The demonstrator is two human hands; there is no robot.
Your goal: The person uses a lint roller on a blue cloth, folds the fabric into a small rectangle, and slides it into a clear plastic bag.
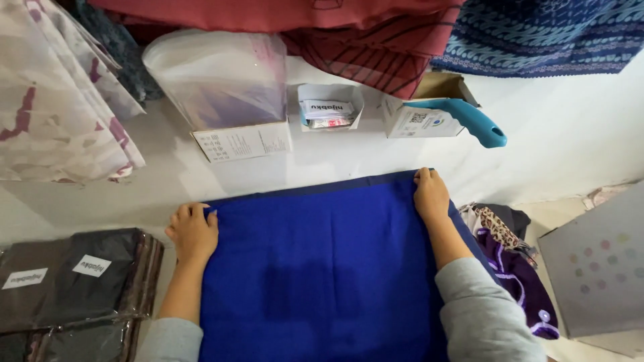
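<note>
Blue cloth (322,268) spread flat; left hand (193,231) and right hand (430,194) each pinch a far corner, fingers closed on its edge.

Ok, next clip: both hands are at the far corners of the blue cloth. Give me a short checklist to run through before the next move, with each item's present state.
1. Left hand grips the far left corner of the blue cloth: ok, fingers curl over the edge.
2. Right hand on the far right corner: ok, fingers at the edge.
3. Far edge lies straight between the hands: ok.
4. Cloth surface flat: ok, no big wrinkles in view.
5. Room beyond the far edge: ok, the white surface is bare up to the open cardboard boxes.
6. Near edge of the cloth aligned: cannot tell, it runs out of view.
</note>
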